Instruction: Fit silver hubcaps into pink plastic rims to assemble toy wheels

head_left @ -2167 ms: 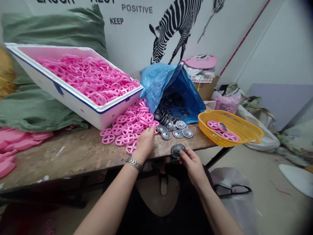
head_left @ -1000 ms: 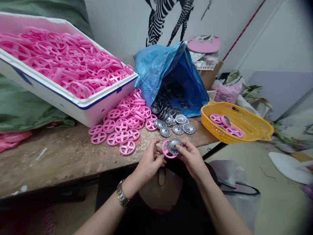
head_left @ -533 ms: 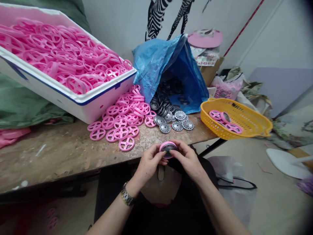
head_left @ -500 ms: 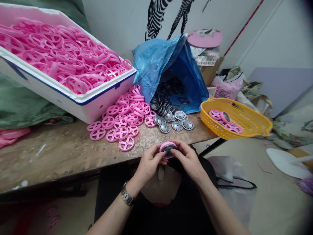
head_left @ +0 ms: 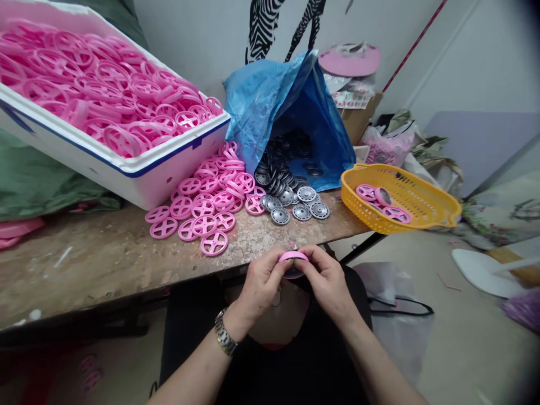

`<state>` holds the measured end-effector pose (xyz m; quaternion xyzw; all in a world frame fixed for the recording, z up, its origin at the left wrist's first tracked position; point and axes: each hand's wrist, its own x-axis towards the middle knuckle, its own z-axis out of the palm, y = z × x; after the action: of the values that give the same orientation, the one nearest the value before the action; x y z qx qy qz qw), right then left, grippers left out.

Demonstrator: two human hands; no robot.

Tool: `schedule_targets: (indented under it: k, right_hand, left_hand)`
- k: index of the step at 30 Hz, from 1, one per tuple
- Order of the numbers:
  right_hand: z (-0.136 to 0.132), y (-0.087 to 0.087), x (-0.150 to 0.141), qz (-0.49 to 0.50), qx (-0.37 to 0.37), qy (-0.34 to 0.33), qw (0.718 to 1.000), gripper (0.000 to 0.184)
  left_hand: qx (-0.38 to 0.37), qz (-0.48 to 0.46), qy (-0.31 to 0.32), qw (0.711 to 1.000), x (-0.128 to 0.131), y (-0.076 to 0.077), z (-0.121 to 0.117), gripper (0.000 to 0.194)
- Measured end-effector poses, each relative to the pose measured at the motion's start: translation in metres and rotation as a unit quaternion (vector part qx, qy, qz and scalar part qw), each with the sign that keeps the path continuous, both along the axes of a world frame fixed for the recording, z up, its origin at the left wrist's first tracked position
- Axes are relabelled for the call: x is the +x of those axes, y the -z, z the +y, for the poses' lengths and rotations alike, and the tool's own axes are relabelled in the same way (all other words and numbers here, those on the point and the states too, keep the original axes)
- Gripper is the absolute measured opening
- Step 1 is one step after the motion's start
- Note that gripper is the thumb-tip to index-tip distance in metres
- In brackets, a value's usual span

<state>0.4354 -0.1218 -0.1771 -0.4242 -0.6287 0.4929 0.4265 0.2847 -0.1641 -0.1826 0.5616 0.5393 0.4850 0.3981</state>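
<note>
Just off the table's front edge, my left hand (head_left: 262, 279) and my right hand (head_left: 325, 277) grip one pink toy wheel (head_left: 293, 256) from both sides. A dark grey hubcap disc sits in the wheel, pressed by both thumbs; the fingers hide much of it. Loose pink wheel rims (head_left: 205, 225) with cross spokes lie heaped on the table, left of several grey hubcap discs (head_left: 301, 212). More dark discs spill from a blue plastic bag (head_left: 257, 101) lying with its mouth toward me.
A white foam box (head_left: 139, 169) full of pink rims stands tilted at the left on the wooden table (head_left: 105, 259). At the right edge, a yellow plastic basket (head_left: 426, 202) holds several pink wheels with discs. A pink visor (head_left: 350, 59) tops a cardboard box behind.
My left hand has picked up a pink rim and brought it to the disc in my right hand. The two are now together, tilted further, with both thumbs pressing. The view has dipped.
</note>
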Motion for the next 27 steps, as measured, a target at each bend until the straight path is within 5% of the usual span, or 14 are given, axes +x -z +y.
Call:
schedule_targets:
  k: [4, 8, 14, 21, 24, 27]
  right_hand:
    - [0.001, 0.006, 0.000, 0.016, -0.012, 0.021, 1.000, 0.011]
    - [0.009, 0.011, 0.004, 0.056, -0.067, 0.024, 0.996, 0.017]
    - [0.009, 0.003, 0.009, 0.082, -0.106, -0.045, 0.990, 0.017]
    - [-0.001, -0.004, 0.009, 0.058, -0.062, -0.007, 0.996, 0.010]
    - [0.009, -0.015, 0.020, 0.023, -0.023, 0.007, 0.999, 0.014]
    - [0.038, -0.035, 0.051, -0.071, 0.120, 0.129, 0.982, 0.019]
  left_hand:
    - [-0.006, 0.018, -0.017, 1.000, 0.005, -0.002, 0.002, 0.027]
    - [-0.055, 0.028, 0.051, 0.997, 0.003, -0.009, 0.007, 0.024]
    - [-0.076, -0.032, 0.060, 0.995, 0.000, -0.008, 0.004, 0.038]
    - [-0.062, -0.026, 0.058, 0.996, 0.007, -0.005, 0.005, 0.039]
    - [0.003, 0.075, 0.065, 0.995, 0.007, -0.010, 0.013, 0.042]
    - [0.087, 0.226, 0.025, 0.970, -0.006, -0.012, 0.029, 0.042]
